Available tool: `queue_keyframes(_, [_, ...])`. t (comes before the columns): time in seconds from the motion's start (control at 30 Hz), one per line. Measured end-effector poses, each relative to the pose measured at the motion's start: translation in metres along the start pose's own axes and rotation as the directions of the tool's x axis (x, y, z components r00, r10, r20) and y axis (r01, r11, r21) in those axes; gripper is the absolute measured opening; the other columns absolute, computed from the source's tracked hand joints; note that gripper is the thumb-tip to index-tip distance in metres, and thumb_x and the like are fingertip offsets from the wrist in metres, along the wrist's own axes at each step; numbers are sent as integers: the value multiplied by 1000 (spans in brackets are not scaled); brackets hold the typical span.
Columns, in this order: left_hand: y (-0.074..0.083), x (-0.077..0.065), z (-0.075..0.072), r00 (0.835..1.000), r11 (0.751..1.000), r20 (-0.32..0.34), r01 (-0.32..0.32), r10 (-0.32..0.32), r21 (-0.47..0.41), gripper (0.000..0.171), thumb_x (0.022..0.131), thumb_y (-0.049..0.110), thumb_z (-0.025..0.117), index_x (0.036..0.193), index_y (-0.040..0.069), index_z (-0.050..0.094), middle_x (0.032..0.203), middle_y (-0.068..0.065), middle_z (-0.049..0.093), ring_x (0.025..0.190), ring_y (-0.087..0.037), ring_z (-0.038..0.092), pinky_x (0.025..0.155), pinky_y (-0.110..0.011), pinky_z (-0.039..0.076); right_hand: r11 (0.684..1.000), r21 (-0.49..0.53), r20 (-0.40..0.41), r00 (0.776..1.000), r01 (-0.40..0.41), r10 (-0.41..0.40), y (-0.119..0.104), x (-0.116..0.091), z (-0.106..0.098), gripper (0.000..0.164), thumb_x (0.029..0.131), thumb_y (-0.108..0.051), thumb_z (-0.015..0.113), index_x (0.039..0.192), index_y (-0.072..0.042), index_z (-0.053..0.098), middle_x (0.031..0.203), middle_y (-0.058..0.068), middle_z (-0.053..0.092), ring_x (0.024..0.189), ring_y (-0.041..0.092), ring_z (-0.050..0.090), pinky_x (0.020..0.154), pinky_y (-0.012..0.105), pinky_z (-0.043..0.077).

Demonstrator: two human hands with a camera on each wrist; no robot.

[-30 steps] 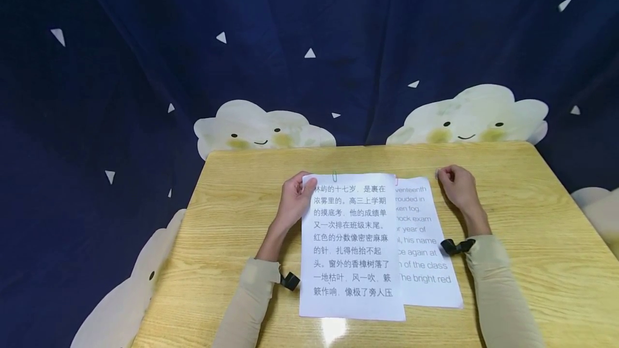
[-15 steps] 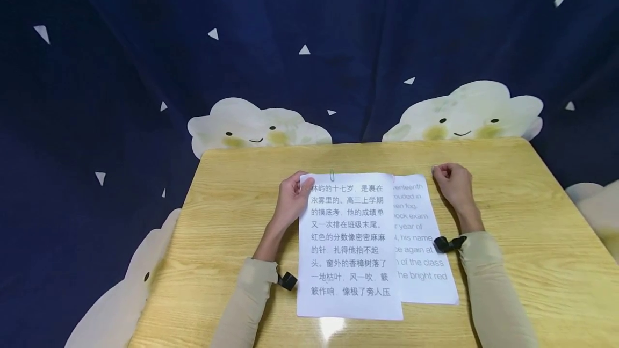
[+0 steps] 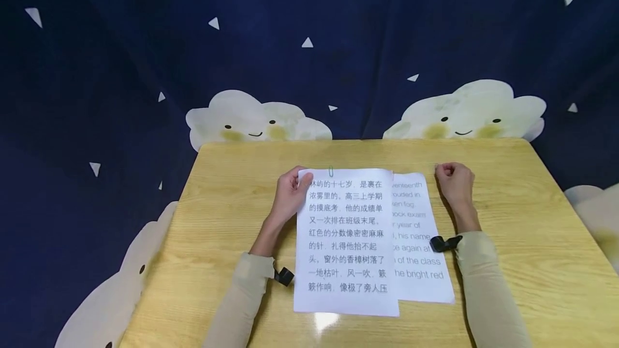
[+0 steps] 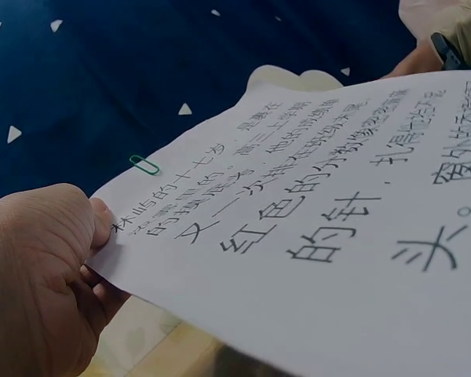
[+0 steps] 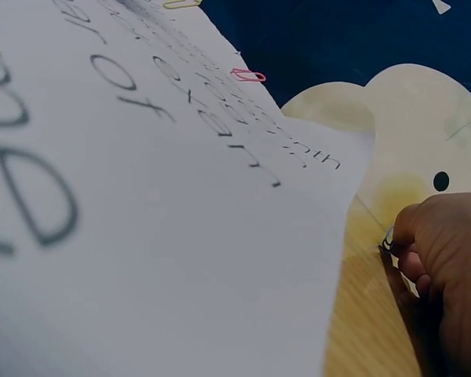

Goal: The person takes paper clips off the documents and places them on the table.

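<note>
Free tabletop (image 3: 537,235) far right — papers (image 3: 345,240) central
</note>
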State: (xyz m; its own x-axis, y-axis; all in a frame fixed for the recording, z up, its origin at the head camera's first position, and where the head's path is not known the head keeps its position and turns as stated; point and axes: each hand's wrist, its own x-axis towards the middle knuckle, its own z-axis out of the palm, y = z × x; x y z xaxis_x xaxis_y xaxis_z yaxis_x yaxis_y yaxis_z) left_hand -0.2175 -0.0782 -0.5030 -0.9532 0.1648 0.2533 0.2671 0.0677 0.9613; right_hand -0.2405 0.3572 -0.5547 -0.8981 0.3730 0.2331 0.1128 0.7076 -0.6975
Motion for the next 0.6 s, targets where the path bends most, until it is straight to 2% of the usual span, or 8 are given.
queue_keyframes(0.03, [5,0,0,1000,1000,3,9,-9,-5,16,106,5,60,106,-6,71,82,-21,72,56,-15,62,49,-20,46,1000,-1,0,1000,-5,5,0,0,-1,35,104,-26,60,101,6,74,88,20,68,77,26,58,67,22,41])
queue_keyframes(0.17, [7,-1,1,1000,1000,13,12,-11,-19,17,106,6,60,106,-8,71,83,-24,72,58,-15,65,51,-21,49,1000,-9,-1,1000,-14,14,0,1,0,36,103,-27,60,101,6,74,88,19,68,78,26,58,69,24,41])
queue_keyframes(0.27, [2,0,1,1000,1000,20,10,-10,-4,18,106,7,59,106,-7,71,83,-22,73,57,-14,66,50,-22,50,1000,-14,-3,1000,-23,23,1,2,2,36,103,-27,60,102,6,74,89,20,68,78,25,57,70,24,41])
queue_keyframes(0.6, [0,2,-1,1000,1000,22,5,-5,16,18,107,9,60,107,-5,71,85,-21,74,58,-14,65,51,-21,49,999,-20,8,999,-41,41,1,2,-2,38,105,-25,54,108,7,74,94,23,70,81,28,58,69,24,41])
